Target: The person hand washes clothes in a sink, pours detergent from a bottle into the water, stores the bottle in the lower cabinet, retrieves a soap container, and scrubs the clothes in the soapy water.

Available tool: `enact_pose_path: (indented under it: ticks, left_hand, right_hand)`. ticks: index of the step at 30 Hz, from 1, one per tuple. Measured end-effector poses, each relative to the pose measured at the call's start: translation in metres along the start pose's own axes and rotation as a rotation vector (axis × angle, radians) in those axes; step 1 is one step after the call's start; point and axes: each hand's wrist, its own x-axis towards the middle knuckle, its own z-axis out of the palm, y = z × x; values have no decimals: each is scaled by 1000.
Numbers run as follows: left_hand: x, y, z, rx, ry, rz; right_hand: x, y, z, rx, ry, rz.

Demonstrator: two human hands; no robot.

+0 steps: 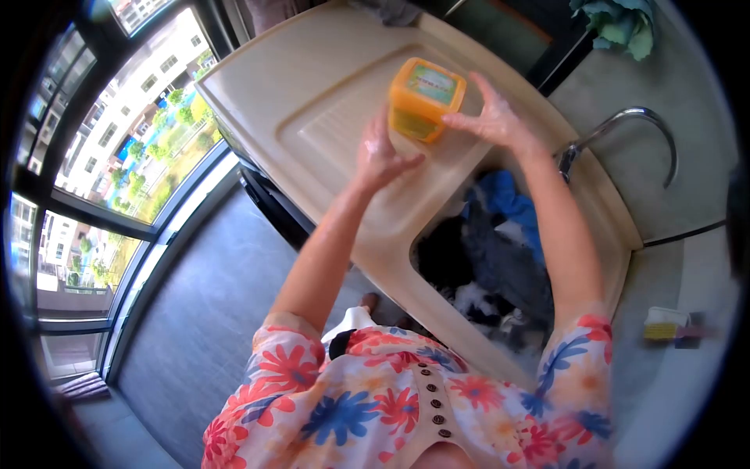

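Note:
An orange plastic tub [426,98] with a pale green label on top is over the ribbed part of the beige washboard counter. Beside its left face is my left hand [383,155], fingers pointing up along the tub and thumb stretched out to the right below it. My right hand [496,117] is at the tub's right side, its thumb tip right at the edge and its fingers spread upward. Whitish wet suds show on both hands. Below my right forearm, the sink basin holds dark, grey, white and blue clothes [508,258] in water.
The beige counter [250,86] runs along the wall. A curved chrome faucet [641,113] rises at the right of the basin. Green leaf-like material [621,27] hangs at the top right. Large windows [133,125] stand to the left, above a grey floor [211,273].

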Motion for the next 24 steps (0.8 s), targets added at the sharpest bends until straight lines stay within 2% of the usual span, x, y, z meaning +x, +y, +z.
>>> enact_pose_path:
  ticks: [1,2,3,4,5,7,8,10,11,13,15,16,19,22,24]
  left_hand:
    - [13,-2,-4,-88,-80,-31]
    - [29,-17,-1,-93,-62,-110]
    - [44,-27,1,-225,-29,-147]
    - [57,-32,1,-357,5,-184]
    - [68,-36,2,-489,42,-219]
    - [81,-25,-5,-495,-21,-348]
    - [85,-20,-6,-498,-49,-413]
    - [69,-12,1,-578,-116,-394]
    - [55,-5,7,-613,-152,-382]
    - [21,13,23,-616,-371,-332]
    - [9,13,30,-644,-393,-348]
    - [16,8,21,-547,-358,-380]
    - [32,-10,4,-460,-159,-374]
    - [41,-13,3,-527,-293,-327]
    - [50,-15,5,-507,-338,-274]
  right_hand:
    - [0,-1,1,37,2,42]
    - [0,-3,3,74,5,87]
    - [-1,-2,4,112,7,135]
    - [6,12,14,117,95,132]
    - [10,24,22,233,66,143]
    - [14,24,30,465,7,162]
    - [17,25,32,416,27,148]
    - [20,21,34,321,60,118]
    - [25,27,33,455,49,100]
    - [37,43,33,722,23,60]
    - [38,27,24,600,29,115]
    - [37,22,20,539,34,144]
    - [41,29,20,109,133,164]
    - [33,22,28,16,70,273]
    - [41,30,30,103,76,187]
